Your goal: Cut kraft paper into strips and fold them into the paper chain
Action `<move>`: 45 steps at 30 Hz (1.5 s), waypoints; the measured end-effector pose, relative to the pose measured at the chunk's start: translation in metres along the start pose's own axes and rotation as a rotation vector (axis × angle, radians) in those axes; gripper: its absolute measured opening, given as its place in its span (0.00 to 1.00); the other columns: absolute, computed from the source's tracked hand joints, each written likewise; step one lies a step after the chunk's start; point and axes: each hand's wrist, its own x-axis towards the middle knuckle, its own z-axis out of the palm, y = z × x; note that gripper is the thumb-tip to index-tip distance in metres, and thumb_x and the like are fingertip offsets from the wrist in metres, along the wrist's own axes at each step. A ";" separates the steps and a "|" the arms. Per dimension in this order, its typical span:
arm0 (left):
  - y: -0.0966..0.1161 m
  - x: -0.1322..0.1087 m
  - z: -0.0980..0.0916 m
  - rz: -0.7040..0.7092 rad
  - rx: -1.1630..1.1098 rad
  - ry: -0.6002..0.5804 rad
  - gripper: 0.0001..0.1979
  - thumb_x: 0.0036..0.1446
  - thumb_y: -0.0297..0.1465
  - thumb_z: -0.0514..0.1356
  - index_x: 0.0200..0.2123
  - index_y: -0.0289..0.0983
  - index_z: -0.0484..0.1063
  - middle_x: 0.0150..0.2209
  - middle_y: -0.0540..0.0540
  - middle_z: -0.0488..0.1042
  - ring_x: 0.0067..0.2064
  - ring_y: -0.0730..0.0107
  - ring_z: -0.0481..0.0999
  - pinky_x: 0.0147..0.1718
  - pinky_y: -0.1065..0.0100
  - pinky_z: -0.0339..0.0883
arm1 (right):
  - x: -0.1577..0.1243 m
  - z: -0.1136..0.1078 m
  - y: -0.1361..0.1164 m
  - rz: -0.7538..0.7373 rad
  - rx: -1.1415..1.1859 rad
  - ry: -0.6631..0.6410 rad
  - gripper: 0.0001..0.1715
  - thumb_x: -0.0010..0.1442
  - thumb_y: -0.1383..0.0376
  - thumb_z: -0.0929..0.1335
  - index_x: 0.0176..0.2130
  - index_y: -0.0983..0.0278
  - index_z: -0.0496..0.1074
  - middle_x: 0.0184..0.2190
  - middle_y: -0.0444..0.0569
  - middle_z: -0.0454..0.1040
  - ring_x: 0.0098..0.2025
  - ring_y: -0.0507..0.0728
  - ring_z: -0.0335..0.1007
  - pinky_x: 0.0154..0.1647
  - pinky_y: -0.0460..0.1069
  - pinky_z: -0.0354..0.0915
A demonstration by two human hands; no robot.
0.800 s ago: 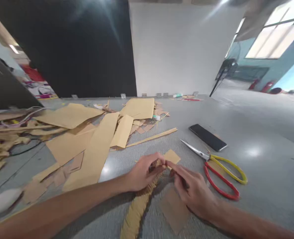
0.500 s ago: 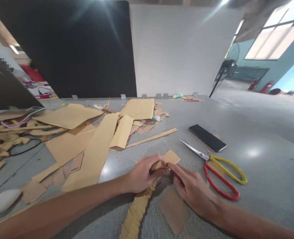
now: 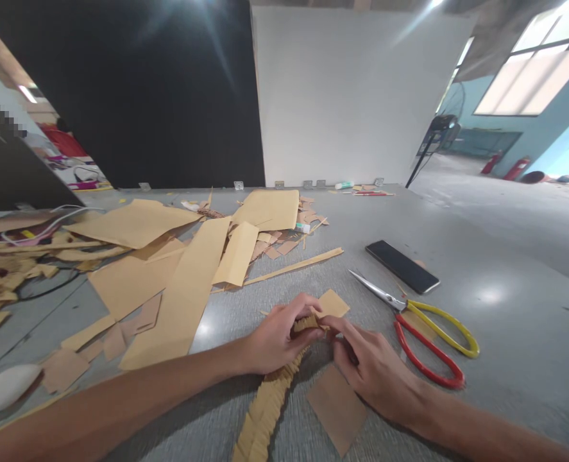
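A long strip of pleated brown paper [image 3: 269,407] runs from the bottom edge up into my left hand [image 3: 284,337], whose fingers and thumb curl around its far end. My right hand [image 3: 373,362] meets that end, index finger stretched to the paper's tip, the other fingers bent under. Whether its thumb pinches the paper is hidden. One square of brown paper [image 3: 337,410] lies just below my right hand. A lighter paper piece [image 3: 333,303] rests beyond the fingertips. Scissors [image 3: 399,305] with one yellow and one red handle lie open right of my right hand.
A black phone [image 3: 402,266] lies beyond the scissors. Brown paper sheets [image 3: 183,301] and scraps cover the left side. A white oval object [image 3: 8,388] sits at lower left. Black and white panels [image 3: 351,96] stand along the back edge.
My right index finger has shifted slightly at the strip's end, and the folded end shows more between the hands. The left hand stays in place around the strip.
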 end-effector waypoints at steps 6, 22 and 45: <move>-0.003 -0.002 0.000 -0.017 -0.019 -0.021 0.13 0.71 0.38 0.55 0.53 0.40 0.59 0.37 0.49 0.77 0.32 0.73 0.69 0.32 0.71 0.59 | -0.004 0.003 0.005 0.037 0.127 0.095 0.14 0.74 0.65 0.58 0.56 0.56 0.65 0.38 0.44 0.78 0.32 0.53 0.72 0.34 0.47 0.63; -0.001 -0.003 -0.001 -0.016 -0.035 -0.155 0.17 0.66 0.38 0.62 0.55 0.42 0.67 0.47 0.45 0.79 0.47 0.66 0.80 0.44 0.69 0.68 | 0.009 0.001 0.002 0.047 0.196 0.084 0.03 0.64 0.69 0.68 0.37 0.61 0.72 0.27 0.40 0.73 0.27 0.51 0.66 0.30 0.45 0.61; -0.003 0.009 -0.003 -0.239 -0.308 0.022 0.25 0.64 0.49 0.60 0.53 0.37 0.64 0.28 0.53 0.68 0.26 0.75 0.60 0.26 0.73 0.50 | 0.008 -0.005 -0.001 0.122 0.229 0.061 0.13 0.74 0.60 0.60 0.45 0.61 0.71 0.26 0.41 0.73 0.26 0.52 0.66 0.28 0.47 0.58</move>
